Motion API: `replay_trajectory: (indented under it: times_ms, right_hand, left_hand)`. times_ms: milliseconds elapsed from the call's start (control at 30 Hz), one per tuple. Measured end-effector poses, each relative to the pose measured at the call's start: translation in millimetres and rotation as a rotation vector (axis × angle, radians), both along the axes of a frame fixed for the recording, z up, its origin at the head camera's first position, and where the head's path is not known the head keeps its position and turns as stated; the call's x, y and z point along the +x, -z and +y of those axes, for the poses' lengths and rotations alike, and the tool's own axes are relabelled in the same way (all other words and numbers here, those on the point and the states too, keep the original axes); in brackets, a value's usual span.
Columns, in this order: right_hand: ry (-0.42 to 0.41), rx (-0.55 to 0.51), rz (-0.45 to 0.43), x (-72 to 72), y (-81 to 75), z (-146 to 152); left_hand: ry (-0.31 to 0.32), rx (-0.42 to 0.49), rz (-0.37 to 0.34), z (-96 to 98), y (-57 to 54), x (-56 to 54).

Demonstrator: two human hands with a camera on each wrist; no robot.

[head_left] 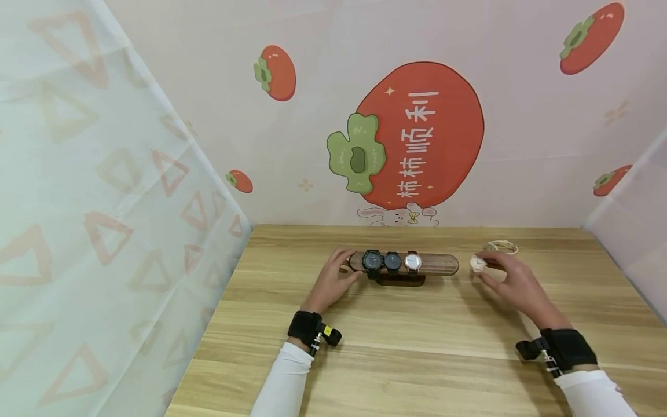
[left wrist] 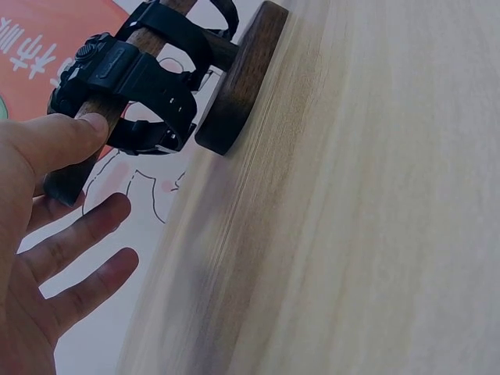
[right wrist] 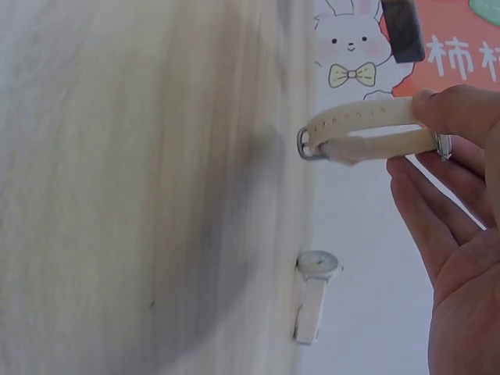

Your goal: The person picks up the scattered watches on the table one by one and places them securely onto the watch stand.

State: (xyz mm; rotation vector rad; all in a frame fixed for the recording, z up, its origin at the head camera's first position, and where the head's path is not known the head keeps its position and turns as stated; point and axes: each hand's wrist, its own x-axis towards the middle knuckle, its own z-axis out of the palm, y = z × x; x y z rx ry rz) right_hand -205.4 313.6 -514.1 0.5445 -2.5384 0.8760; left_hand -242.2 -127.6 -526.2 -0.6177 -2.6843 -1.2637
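Note:
A wooden watch stand (head_left: 440, 264) has a horizontal bar on a dark base (head_left: 400, 281). Its bar carries a chunky black watch (head_left: 372, 262), a second dark watch (head_left: 393, 262) and a pale-dialled watch (head_left: 413, 262). My left hand (head_left: 330, 284) pinches the bar's left end, thumb beside the chunky watch and index finger partly hidden behind; the other fingers are spread. Right of the stand, my right hand (head_left: 516, 284) pinches a cream-strapped watch (right wrist: 363, 116) near its case, its buckled strap looping away from the fingers. The held watch is apart from the bar.
Behind my right hand, another white-strapped watch (right wrist: 311, 305) lies on the wooden table (head_left: 406, 359). Something dark brown shows between the right fingers in the head view, kind unclear. A printed backdrop (head_left: 312, 133) rises at the table's far edge, with a side sheet (head_left: 146, 231) at left.

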Motion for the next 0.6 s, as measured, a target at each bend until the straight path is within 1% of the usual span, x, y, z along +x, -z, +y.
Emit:
replay_trajectory:
  times_ms: [100, 300, 600]
  right_hand:
    - [-0.03, -0.033, -0.009, -0.3, -2.3, -4]
    - [-0.08, -0.083, 0.004, -1.1, -4.1, -11]
    - [-0.119, -0.123, 0.025, -4.7, -0.8, -20]
  left_hand:
    - [0.001, 0.007, -0.002, -0.1, 0.7, -0.3]
    - [0.0, 0.013, -0.005, 0.1, 1.1, -0.7]
    - [0.0, 0.0, 0.008, 0.1, 1.0, -0.6]
